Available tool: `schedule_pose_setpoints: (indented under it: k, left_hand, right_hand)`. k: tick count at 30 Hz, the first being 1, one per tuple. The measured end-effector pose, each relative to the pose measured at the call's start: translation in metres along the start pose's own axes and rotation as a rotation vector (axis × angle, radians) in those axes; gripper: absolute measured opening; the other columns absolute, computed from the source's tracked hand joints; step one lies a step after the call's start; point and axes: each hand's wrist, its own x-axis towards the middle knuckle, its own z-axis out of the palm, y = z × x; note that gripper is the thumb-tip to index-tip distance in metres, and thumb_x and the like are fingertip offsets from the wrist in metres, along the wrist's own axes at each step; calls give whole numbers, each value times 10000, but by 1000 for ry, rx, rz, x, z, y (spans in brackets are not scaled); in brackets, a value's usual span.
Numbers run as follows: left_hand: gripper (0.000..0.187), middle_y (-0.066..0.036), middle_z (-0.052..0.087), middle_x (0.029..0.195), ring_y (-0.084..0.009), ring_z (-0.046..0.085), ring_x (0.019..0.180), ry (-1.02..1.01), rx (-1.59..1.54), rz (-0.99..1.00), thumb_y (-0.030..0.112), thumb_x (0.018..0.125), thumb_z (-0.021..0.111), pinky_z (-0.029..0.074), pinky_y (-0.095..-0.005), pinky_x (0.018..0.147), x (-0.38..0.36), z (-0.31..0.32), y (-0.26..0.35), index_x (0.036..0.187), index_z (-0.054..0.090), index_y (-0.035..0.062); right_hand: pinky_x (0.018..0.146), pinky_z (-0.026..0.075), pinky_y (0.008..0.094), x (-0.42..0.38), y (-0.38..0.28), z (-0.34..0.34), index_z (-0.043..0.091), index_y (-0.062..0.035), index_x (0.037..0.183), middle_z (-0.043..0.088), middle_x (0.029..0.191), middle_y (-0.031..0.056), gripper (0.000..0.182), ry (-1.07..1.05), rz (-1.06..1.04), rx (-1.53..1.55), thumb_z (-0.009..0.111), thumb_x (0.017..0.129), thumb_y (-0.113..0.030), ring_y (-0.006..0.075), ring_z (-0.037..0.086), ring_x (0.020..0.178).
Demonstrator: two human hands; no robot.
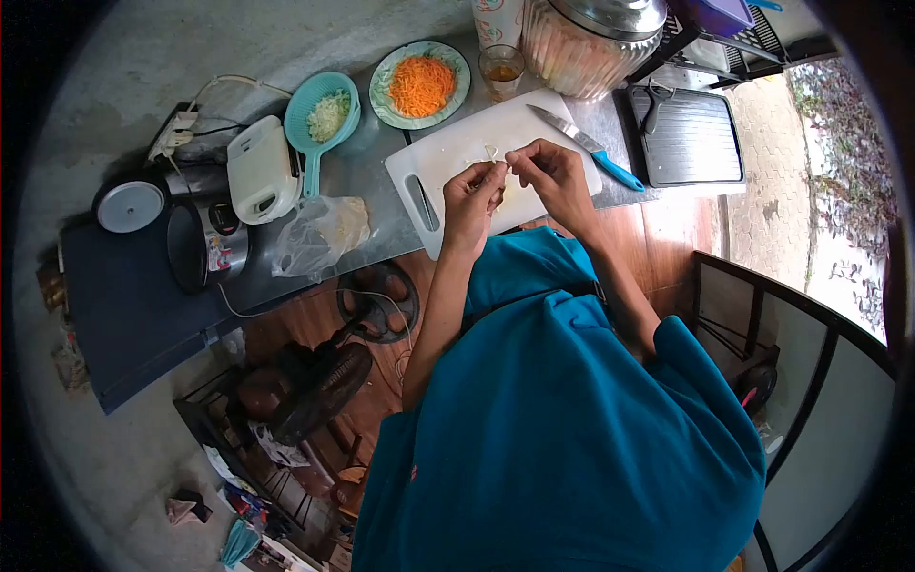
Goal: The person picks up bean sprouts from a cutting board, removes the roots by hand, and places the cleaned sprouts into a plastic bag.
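Over the white cutting board (515, 124) my two hands meet, fingertips close together. My left hand (474, 195) is closed in a pinch, and a thin pale strip (492, 152) shows just above its fingertips. My right hand (553, 176) is pinching too, its thumb and forefinger at the left fingertips. Whatever lies between the fingers is mostly hidden and too small to name. A knife (610, 167) with a blue handle lies across the board's right side, blade pointing away from me.
Behind the board are a plate (379, 88) of shredded carrot (420, 86), a glass (500, 74) of brown liquid and a large lidded jar (581, 52). To the left are a green strainer (297, 114) with pale shreds, a plastic bag (310, 238) and a white appliance (262, 172). A grill pan (696, 138) sits right.
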Motion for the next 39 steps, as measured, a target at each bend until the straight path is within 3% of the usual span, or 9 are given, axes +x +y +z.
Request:
schedule_pose_setpoints:
  k: [4, 10, 13, 15, 22, 24, 27, 36, 39]
  left_hand:
    - [161, 50, 463, 637, -24, 364, 557, -2, -2, 7, 150, 892, 638, 266, -187, 500, 2, 1, -5, 875, 633, -11]
    - [171, 34, 473, 672, -35, 372, 589, -4, 107, -14, 141, 906, 616, 294, -184, 540, 4, 3, -3, 937, 623, -27]
    - [185, 34, 493, 676, -27, 381, 579, 10, 180, -2, 142, 894, 632, 293, -181, 527, 8, 9, -5, 954, 631, -33]
    - [193, 34, 513, 682, -19, 389, 574, 1, 265, -14, 149, 880, 651, 294, -179, 517, 12, 12, -7, 945, 642, -32]
    - [190, 29, 546, 693, -21, 420, 589, -47, 464, 24, 172, 863, 674, 321, -180, 521, 34, 26, -32, 892, 668, -15]
    - [231, 15, 581, 698, -44, 472, 620, -25, 512, 60, 200, 850, 686, 370, -206, 543, 39, 29, -40, 873, 675, -29]
    - [199, 21, 563, 703, -35, 450, 603, -22, 473, -29, 175, 853, 685, 342, -184, 533, 41, 30, -48, 890, 668, -20]
    - [237, 21, 560, 706, -31, 443, 596, 5, 415, -43, 194, 854, 692, 345, -187, 528, 49, 34, -61, 951, 654, -19]
    - [248, 25, 561, 719, -31, 440, 592, 1, 367, -99, 191, 856, 689, 341, -183, 528, 48, 34, -61, 984, 647, -16]
  right_hand:
    - [555, 420, 225, 1, 8, -8, 625, 58, 828, 615, 687, 43, 235, 82, 19, 33, 652, 875, -171, 74, 532, 624]
    - [585, 438, 236, -4, 5, -15, 647, 56, 847, 630, 723, 51, 247, 11, 34, 63, 648, 880, -190, 85, 552, 655]
    - [589, 452, 250, -5, 7, -22, 659, 53, 863, 652, 739, 68, 237, 20, 23, 0, 653, 870, -184, 103, 578, 654]
    - [592, 467, 271, -4, 8, -31, 662, 48, 878, 670, 763, 97, 224, -9, -105, -219, 660, 855, -175, 128, 596, 635]
    - [607, 488, 299, -10, 16, -52, 663, 54, 870, 661, 732, 132, 224, 66, -92, -452, 633, 840, -165, 182, 611, 611]
    - [607, 490, 306, -10, 25, -55, 661, 59, 859, 655, 711, 142, 221, 154, -65, -421, 618, 830, -156, 196, 620, 614]
    - [605, 490, 312, -12, 41, -59, 659, 64, 855, 658, 718, 160, 221, 244, -26, -417, 620, 828, -152, 198, 628, 616]
    - [605, 468, 251, -18, 56, -59, 671, 60, 928, 665, 742, 66, 270, 165, 100, -29, 607, 884, -198, 102, 620, 674]
    - [604, 460, 243, -16, 61, -58, 672, 63, 927, 669, 764, 65, 246, 160, 105, -23, 598, 889, -169, 103, 620, 681]
